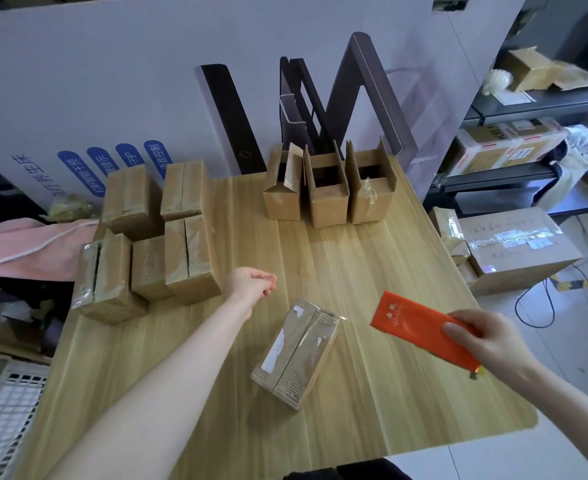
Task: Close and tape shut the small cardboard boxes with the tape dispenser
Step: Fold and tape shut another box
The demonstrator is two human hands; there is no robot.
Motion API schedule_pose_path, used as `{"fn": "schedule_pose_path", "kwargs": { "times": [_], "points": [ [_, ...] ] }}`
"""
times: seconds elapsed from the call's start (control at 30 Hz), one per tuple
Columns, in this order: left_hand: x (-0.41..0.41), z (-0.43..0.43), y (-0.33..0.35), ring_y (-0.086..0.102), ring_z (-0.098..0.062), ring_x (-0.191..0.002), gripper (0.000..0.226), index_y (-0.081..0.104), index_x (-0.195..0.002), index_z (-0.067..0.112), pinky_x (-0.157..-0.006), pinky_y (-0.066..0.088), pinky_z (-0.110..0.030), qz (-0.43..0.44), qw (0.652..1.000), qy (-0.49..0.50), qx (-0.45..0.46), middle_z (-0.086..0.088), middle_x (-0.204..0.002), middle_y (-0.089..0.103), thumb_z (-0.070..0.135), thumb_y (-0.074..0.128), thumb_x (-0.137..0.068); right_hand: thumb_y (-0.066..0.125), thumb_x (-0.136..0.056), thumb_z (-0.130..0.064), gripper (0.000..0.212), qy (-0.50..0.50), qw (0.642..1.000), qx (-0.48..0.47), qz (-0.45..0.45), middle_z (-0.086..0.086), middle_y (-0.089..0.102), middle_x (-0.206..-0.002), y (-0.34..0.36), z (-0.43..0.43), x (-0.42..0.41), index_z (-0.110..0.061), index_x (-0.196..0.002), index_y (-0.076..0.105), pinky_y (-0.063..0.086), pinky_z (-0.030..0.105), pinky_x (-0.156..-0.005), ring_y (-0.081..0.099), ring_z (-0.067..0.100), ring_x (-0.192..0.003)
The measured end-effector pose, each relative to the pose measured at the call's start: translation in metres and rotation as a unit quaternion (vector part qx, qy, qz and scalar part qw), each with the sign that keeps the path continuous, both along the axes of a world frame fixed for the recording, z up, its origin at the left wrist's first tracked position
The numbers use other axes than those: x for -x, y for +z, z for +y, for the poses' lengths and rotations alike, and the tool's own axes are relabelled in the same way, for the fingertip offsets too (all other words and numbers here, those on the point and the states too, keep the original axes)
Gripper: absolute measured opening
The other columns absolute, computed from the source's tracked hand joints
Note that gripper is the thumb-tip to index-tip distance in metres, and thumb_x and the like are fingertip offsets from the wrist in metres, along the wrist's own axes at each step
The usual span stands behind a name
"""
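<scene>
A small closed cardboard box (296, 353) with clear tape along its seam lies on the wooden table (372, 271) in front of me. My right hand (486, 341) grips an orange tape dispenser (420, 329) to the right of this box; a thin strand of tape stretches from the box corner to the dispenser. My left hand (251, 284) hovers above the table, left of and beyond the box, its fingers loosely curled and holding nothing. Several taped boxes (154, 237) are grouped at the left. Three open boxes (330, 188) stand upright at the back.
A big white printed board (112, 81) with dark panels leaning on it stands behind the table. Pink cloth (26, 247) and a white basket (5, 420) lie at the left. Shelves (528, 133) and cardboard boxes (514, 247) are at the right.
</scene>
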State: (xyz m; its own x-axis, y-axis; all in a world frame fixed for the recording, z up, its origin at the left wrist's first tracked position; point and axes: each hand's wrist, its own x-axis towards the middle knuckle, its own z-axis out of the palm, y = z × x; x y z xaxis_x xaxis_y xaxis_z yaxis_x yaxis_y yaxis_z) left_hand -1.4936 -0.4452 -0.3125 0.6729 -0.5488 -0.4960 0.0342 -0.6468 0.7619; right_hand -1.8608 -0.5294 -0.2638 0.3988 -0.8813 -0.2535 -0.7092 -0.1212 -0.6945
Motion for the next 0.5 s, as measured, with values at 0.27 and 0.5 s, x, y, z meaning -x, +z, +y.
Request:
{"fn": "schedule_pose_path", "kwargs": {
  "times": [0.27, 0.5],
  "points": [
    [-0.004, -0.01, -0.048, 0.058, -0.014, -0.057, 0.018, 0.069, -0.065, 0.016, -0.073, 0.053, -0.031, -0.013, 0.999, 0.024, -0.024, -0.006, -0.065, 0.069, 0.015, 0.075, -0.081, 0.059, -0.089, -0.031, 0.015, 0.019, 0.991, 0.01, 0.13, -0.004, 0.066, -0.058, -0.02, -0.001, -0.03, -0.029, -0.075, 0.065, 0.054, 0.032, -0.056, 0.059, 0.011, -0.034],
    [0.006, -0.011, -0.095, 0.063, -0.015, -0.06, 0.012, 0.072, -0.074, 0.013, -0.083, 0.058, -0.036, 0.019, 0.997, 0.028, -0.067, -0.002, -0.067, 0.07, 0.018, 0.072, -0.084, 0.056, -0.087, -0.044, 0.019, 0.069, 0.968, 0.065, 0.233, -0.006, 0.069, -0.072, -0.052, 0.003, -0.05, -0.031, -0.094, 0.069, 0.05, 0.025, -0.062, 0.068, 0.016, -0.067]
  ]
}}
